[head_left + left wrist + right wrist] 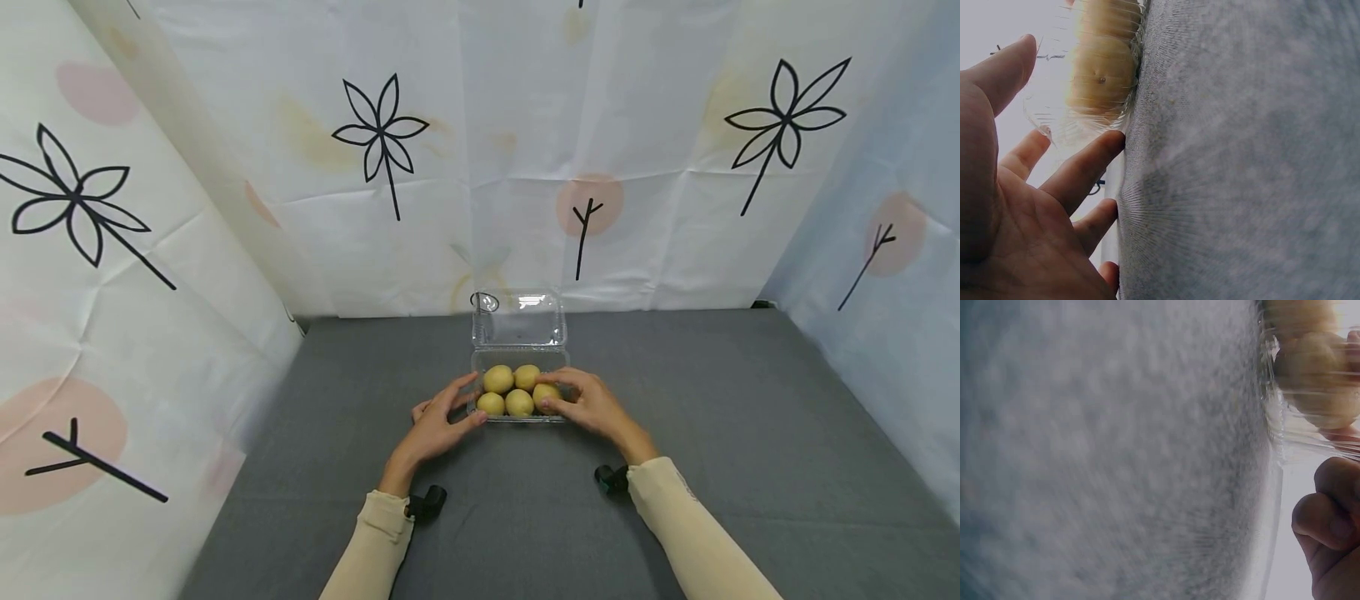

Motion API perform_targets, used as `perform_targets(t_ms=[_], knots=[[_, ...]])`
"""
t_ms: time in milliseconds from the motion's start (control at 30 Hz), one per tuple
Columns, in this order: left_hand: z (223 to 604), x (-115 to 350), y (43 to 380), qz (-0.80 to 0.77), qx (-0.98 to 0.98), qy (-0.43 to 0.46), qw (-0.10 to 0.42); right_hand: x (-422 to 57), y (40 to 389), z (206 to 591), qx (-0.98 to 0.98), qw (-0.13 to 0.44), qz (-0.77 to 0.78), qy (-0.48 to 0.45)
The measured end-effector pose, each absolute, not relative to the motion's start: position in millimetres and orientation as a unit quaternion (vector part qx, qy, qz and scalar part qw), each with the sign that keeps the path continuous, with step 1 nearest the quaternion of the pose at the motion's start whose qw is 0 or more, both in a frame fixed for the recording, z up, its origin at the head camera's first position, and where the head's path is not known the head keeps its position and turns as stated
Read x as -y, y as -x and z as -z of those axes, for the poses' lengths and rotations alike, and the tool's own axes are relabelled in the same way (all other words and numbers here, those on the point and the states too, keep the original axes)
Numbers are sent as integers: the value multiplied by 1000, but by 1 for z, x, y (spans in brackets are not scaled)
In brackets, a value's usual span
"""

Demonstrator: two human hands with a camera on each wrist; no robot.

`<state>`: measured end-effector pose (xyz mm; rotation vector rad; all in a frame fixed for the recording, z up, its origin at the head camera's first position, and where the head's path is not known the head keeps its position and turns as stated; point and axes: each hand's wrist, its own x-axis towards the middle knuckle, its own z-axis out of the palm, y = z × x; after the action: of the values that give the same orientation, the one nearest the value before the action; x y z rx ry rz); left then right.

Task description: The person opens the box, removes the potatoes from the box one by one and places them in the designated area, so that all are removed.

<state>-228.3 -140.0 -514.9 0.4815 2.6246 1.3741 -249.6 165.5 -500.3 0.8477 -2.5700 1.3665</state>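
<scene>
A clear plastic clamshell box [474,363] stands on the grey cloth with its lid [517,329] raised at the back. Inside lie several round yellow fruits [498,379]. My right hand [592,406] reaches over the box's right side and pinches the fruit at the front right [546,393] between thumb and fingers. At the left side is my left hand [433,431], fingers spread and thumb near the front left corner. Through the box wall, the left wrist view shows a fruit [1100,75] with a small dark spot. The right wrist view shows curled fingers [1325,519] beside the box.
The grey cloth [750,433] covers the table on both sides of the box. Close behind the lid hangs a white curtain [510,225] with black flower drawings, and similar cloth walls stand left and right. Dark wrist cameras [427,503] sit at both cuffs.
</scene>
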Motion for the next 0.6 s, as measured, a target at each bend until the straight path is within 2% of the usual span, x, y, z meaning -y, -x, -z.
perform_targets(t_ms=[600], knots=[[515, 139, 228, -457, -873, -155, 73, -165, 237, 501, 827, 58, -516, -216]])
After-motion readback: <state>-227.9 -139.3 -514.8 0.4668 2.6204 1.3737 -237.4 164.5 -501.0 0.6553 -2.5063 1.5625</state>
